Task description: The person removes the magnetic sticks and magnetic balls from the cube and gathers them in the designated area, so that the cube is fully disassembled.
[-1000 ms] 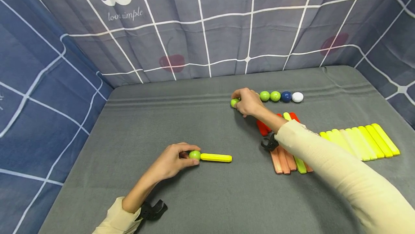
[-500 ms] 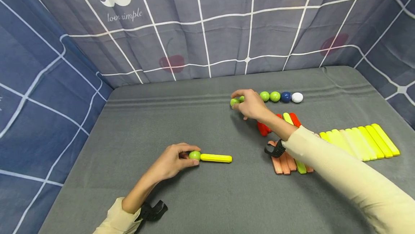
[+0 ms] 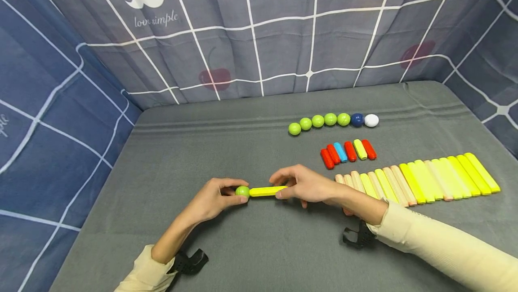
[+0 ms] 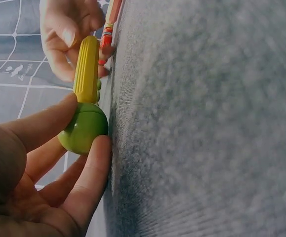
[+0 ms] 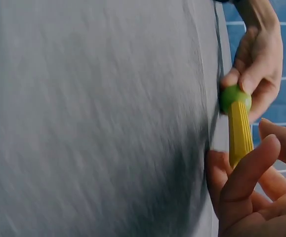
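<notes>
My left hand pinches a green ball between thumb and fingers at the left-centre of the table. A yellow ribbed stick extends rightward from the ball, joined end to end with it. My right hand is around the stick's free right end, its thumb overlapping that end in the head view. The index finger stands off the stick, with a gap visible. In the right wrist view, the stick ends by the thumb and lower fingers; whether they touch it is hard to tell.
Behind lies a row of green balls ending with a blue ball and a white ball. Short red, blue and yellow sticks lie before them. Longer yellow and salmon sticks line up at right. Patterned curtains border the grey table.
My right hand has left the leftmost green balls in the back row and come forward to the yellow stick's free end. The stick has tilted slightly; the left hand keeps its pinch.
</notes>
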The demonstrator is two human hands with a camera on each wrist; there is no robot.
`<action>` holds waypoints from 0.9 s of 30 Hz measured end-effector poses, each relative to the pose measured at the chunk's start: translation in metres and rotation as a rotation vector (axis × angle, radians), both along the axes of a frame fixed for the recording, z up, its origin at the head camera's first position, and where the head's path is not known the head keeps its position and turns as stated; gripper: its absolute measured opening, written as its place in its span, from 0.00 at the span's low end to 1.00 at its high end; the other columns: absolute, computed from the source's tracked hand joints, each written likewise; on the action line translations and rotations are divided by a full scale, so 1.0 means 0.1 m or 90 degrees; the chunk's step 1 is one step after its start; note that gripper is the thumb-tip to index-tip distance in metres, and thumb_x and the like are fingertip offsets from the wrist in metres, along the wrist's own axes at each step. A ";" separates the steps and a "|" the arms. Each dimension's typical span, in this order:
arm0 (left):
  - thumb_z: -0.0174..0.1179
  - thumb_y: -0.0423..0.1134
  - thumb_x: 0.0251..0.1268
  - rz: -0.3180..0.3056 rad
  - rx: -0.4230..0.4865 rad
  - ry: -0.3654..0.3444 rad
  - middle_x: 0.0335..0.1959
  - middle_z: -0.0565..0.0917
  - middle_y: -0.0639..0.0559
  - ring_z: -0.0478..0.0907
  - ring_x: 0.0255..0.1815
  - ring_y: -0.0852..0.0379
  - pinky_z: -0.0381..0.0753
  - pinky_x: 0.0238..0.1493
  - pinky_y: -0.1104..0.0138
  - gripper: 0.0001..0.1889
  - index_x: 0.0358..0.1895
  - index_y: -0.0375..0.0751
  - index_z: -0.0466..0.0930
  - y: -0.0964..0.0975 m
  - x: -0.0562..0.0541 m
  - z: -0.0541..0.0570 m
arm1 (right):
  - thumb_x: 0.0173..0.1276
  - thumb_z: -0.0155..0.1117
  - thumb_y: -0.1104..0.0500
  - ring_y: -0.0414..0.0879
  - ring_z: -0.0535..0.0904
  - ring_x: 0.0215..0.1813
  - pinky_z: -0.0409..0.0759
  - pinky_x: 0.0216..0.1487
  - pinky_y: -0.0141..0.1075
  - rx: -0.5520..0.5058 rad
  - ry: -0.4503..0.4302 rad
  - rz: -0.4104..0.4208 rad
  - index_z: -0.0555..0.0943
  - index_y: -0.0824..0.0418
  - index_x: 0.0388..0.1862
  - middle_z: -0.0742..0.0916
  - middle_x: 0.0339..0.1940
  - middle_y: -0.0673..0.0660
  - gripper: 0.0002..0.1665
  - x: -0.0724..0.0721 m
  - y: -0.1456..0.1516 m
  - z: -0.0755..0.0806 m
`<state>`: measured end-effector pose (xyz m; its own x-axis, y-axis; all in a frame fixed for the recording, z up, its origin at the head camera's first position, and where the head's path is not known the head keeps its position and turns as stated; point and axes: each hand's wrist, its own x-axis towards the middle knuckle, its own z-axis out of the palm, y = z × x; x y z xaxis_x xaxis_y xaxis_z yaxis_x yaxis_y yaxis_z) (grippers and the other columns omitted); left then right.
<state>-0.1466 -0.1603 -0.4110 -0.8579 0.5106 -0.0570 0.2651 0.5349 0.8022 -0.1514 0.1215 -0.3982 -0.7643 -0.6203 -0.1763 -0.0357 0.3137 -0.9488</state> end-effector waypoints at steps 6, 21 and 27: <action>0.71 0.42 0.59 0.006 -0.002 -0.017 0.42 0.85 0.55 0.81 0.37 0.58 0.80 0.40 0.66 0.18 0.53 0.43 0.86 -0.01 -0.01 0.02 | 0.67 0.64 0.68 0.49 0.75 0.24 0.74 0.13 0.36 -0.002 0.035 0.024 0.83 0.63 0.50 0.86 0.43 0.58 0.13 0.05 -0.09 -0.05; 0.66 0.40 0.66 -0.037 0.001 -0.004 0.43 0.84 0.51 0.78 0.37 0.57 0.78 0.40 0.66 0.17 0.55 0.38 0.84 -0.01 -0.02 0.04 | 0.70 0.56 0.71 0.46 0.75 0.17 0.77 0.15 0.39 0.084 0.084 0.003 0.81 0.55 0.57 0.83 0.38 0.57 0.21 0.17 0.00 0.05; 0.67 0.40 0.64 -0.030 -0.012 0.010 0.43 0.84 0.52 0.77 0.36 0.58 0.78 0.39 0.66 0.17 0.54 0.39 0.84 -0.01 -0.01 0.04 | 0.72 0.51 0.71 0.54 0.83 0.34 0.77 0.14 0.43 0.034 0.049 -0.024 0.73 0.53 0.68 0.78 0.54 0.63 0.28 0.25 0.25 0.12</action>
<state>-0.1474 -0.1611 -0.4069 -0.8336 0.5497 -0.0532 0.3033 0.5362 0.7877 -0.1261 0.1463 -0.3864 -0.7993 -0.5823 -0.1481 -0.0948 0.3657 -0.9259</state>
